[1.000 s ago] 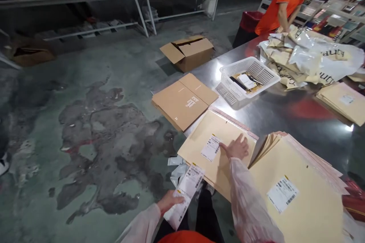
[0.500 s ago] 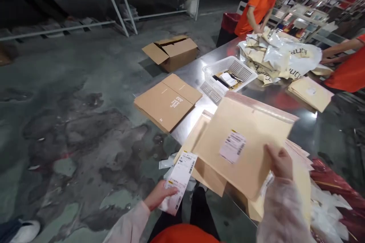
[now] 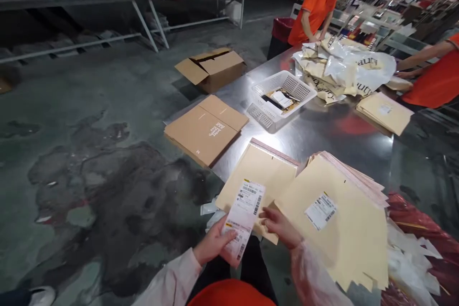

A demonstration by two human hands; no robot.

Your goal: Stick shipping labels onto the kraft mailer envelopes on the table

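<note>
My left hand (image 3: 214,243) is closed around the lower part of a strip of white shipping labels (image 3: 245,205), printed with barcodes. My right hand (image 3: 281,227) is beside the strip's right edge, fingers partly curled and apart, with nothing seen in them. Behind the strip lies a tan padded mailer (image 3: 267,162) on the table's near edge, with no label visible on it. To the right, a fanned stack of padded mailers (image 3: 351,234) has a shipping label (image 3: 321,211) stuck on its top one.
On the metal table (image 3: 283,146) are flattened cardboard boxes (image 3: 206,129), a white basket (image 3: 276,117) and a heap of plastic-wrapped parcels (image 3: 344,69). Two people in orange shirts stand at its far side. An open carton (image 3: 222,69) sits beyond the left edge.
My right hand has let go of the labelled padded mailer, which now lies on the right-hand stack. It has moved left to the label strip. The left hand has shifted slightly right with the strip.
</note>
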